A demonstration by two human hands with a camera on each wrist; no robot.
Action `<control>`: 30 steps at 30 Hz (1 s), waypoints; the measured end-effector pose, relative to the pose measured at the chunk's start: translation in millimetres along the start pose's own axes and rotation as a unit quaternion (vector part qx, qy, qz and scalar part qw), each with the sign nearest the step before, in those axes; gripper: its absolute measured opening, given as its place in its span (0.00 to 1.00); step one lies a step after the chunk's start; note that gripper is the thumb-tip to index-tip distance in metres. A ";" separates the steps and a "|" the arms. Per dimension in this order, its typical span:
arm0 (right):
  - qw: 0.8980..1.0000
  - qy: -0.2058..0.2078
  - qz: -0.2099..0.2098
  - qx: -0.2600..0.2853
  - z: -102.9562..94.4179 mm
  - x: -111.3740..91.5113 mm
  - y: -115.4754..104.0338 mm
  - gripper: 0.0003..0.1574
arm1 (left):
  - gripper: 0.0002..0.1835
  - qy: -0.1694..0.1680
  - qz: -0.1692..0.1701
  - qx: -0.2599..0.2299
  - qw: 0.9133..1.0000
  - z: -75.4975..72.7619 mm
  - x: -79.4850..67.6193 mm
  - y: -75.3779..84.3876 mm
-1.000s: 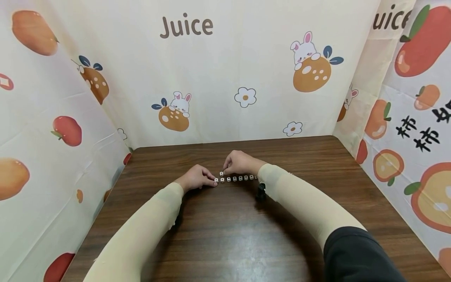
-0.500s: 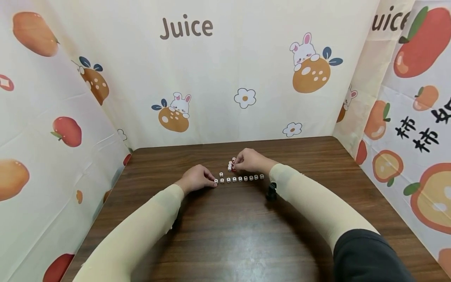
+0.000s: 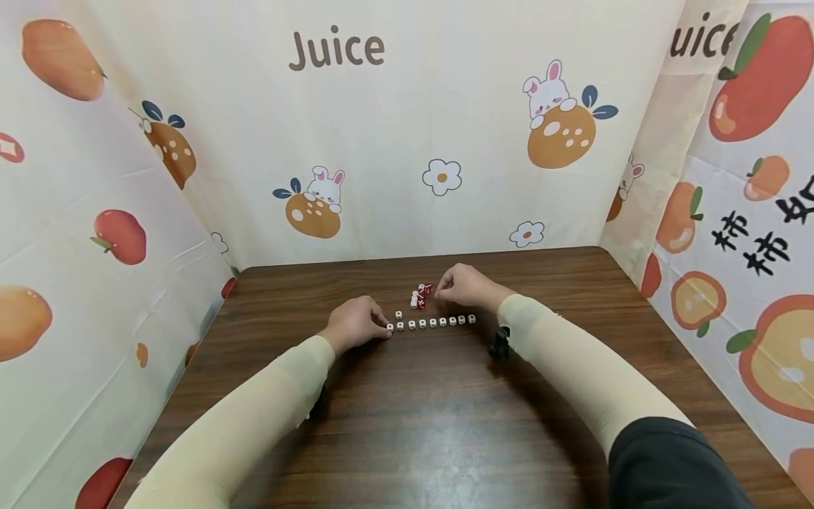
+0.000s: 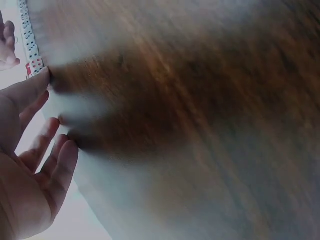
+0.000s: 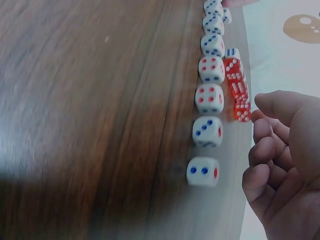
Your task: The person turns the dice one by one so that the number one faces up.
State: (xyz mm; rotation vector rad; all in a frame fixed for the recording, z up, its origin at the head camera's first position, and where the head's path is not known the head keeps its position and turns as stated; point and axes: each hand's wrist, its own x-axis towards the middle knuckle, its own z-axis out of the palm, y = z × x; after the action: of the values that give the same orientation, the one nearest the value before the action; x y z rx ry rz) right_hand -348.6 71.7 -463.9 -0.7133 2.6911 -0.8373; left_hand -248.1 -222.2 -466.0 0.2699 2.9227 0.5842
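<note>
A row of several white dice (image 3: 433,323) runs left to right across the wooden table, spaced slightly apart. At its left end my left hand (image 3: 357,325) pinches the end die (image 3: 390,327) between thumb and fingertips, partly covering it. Just behind that end stands a single white die (image 3: 398,314). Farther back sits a small cluster of red dice (image 3: 421,302) and white dice (image 3: 414,300). My right hand (image 3: 470,288) hovers right of this cluster, fingers loosely curled and holding nothing. In the right wrist view, the thumb is near the closest red die (image 5: 243,111) without touching it.
The brown wooden table (image 3: 407,424) extends in front of the row toward me. A printed cloth backdrop (image 3: 381,127) rises at the table's back edge, with similar cloths along the left and right sides.
My right hand has moved from beside the single die behind the row, back and right past the cluster, uncovering the cluster and the row's right end. My left hand stays at the end die.
</note>
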 end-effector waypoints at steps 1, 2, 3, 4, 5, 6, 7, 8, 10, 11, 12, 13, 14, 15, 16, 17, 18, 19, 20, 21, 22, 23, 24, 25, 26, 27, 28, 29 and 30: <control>1.000 0.001 0.006 0.001 -0.7 -0.5 0.9 0.09 | 0.04 0.001 0.000 0.001 1.000 -0.3 -0.4 -0.2; 1.000 0.004 0.011 0.001 -0.8 -0.4 2.1 0.09 | 0.04 0.000 0.000 0.002 1.000 -0.1 -0.3 -1.0; 1.000 0.006 0.016 0.001 -0.4 0.2 3.8 0.09 | 0.04 0.000 0.000 0.003 1.000 -0.3 -0.4 -1.4; 1.000 0.008 0.021 0.002 0.0 0.5 4.9 0.10 | 0.04 0.000 0.000 0.003 1.000 -0.3 -0.3 -1.9; 1.000 0.010 0.025 0.002 0.8 1.4 6.3 0.10 | 0.04 0.000 0.000 0.003 1.000 -0.3 -0.4 -2.1; 1.000 0.013 0.027 0.001 1.6 2.1 7.6 0.12 | 0.04 -0.001 0.000 0.004 1.000 -0.1 -0.3 -2.2; 0.999 0.015 0.029 0.002 2.3 2.8 8.5 0.13 | 0.04 0.000 0.000 0.004 1.000 0.1 -0.4 -2.4; 0.999 0.019 0.030 0.002 3.7 4.0 9.5 0.14 | 0.04 -0.002 0.000 0.005 1.000 0.4 -0.1 -2.8; 0.999 0.025 0.030 0.007 6.6 5.7 10.7 0.16 | 0.04 -0.003 -0.001 0.006 1.000 0.6 0.4 -2.8; 0.999 0.028 0.029 0.010 8.4 6.8 11.3 0.17 | 0.04 -0.003 -0.001 0.005 1.000 0.4 0.4 -2.5; 0.999 0.029 0.028 0.012 10.3 7.9 11.8 0.18 | 0.04 -0.003 -0.001 0.005 1.000 0.3 0.4 -2.2; 0.999 0.032 0.029 0.015 12.3 9.1 12.1 0.19 | 0.05 -0.003 -0.001 0.005 1.000 0.1 0.2 -1.9; 0.999 0.033 0.031 0.018 14.4 10.3 12.2 0.19 | 0.05 -0.002 -0.002 0.004 1.000 -0.2 0.1 -1.3; 0.999 0.032 0.033 0.022 16.1 10.9 11.8 0.20 | 0.05 -0.002 -0.002 0.004 1.000 -0.5 -0.3 -0.7; 0.999 0.032 0.036 0.022 17.7 12.0 11.3 0.21 | 0.05 -0.002 -0.002 0.005 1.000 -0.4 -0.4 -0.6; 0.998 0.032 0.039 0.024 19.1 13.2 10.8 0.22 | 0.05 -0.002 -0.002 0.005 1.000 -0.1 -0.1 -0.8; 0.998 0.032 0.043 0.024 20.3 14.3 10.1 0.22 | 0.05 -0.002 -0.002 0.005 1.000 0.0 0.0 -0.8; 0.998 0.034 0.048 0.027 21.0 15.3 9.3 0.22 | 0.05 -0.002 -0.002 0.005 1.000 0.1 0.2 -1.0; 0.998 0.036 0.052 0.030 21.8 16.4 8.5 0.23 | 0.05 -0.001 -0.001 0.005 1.000 0.3 0.6 -1.2; 0.997 0.037 0.056 0.035 22.4 17.4 7.7 0.23 | 0.05 -0.001 -0.001 0.006 1.000 0.5 0.9 -1.4; 0.997 0.039 0.059 0.040 22.6 18.3 7.0 0.23 | 0.05 0.001 0.000 0.006 1.000 0.8 1.4 -1.6; 0.996 0.041 0.063 0.046 22.8 19.0 6.3 0.23 | 0.05 0.002 -0.001 0.005 1.000 0.6 1.5 -1.3; 0.996 0.043 0.066 0.051 22.9 19.3 5.7 0.23 | 0.05 0.002 -0.001 0.005 1.000 0.3 1.3 -0.8; 0.995 0.043 0.069 0.055 22.9 19.5 5.1 0.23 | 0.05 0.002 -0.001 0.005 1.000 0.3 1.2 -0.5; 0.995 0.041 0.070 0.058 23.0 19.5 4.4 0.24 | 0.05 0.002 -0.001 0.005 1.000 0.3 1.0 0.0; 0.995 0.040 0.071 0.059 23.1 19.3 3.9 0.24 | 0.05 0.001 -0.001 0.005 1.000 0.0 0.6 0.5; 0.995 0.039 0.072 0.057 23.4 19.1 3.5 0.25 | 0.05 0.001 -0.002 0.005 1.000 -0.2 0.2 1.0; 0.995 0.037 0.073 0.055 23.7 19.0 3.2 0.25 | 0.05 0.001 -0.001 0.006 1.000 -0.4 0.0 1.2; 0.995 0.035 0.073 0.053 24.1 19.1 3.0 0.25 | 0.05 0.001 0.000 0.006 1.000 -0.7 -0.2 1.6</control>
State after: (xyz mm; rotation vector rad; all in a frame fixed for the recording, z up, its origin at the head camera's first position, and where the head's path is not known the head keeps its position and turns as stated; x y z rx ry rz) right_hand -357.5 52.7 -486.6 -0.4657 2.6962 -0.9739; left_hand -247.8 -221.0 -464.7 0.2713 2.9288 0.5658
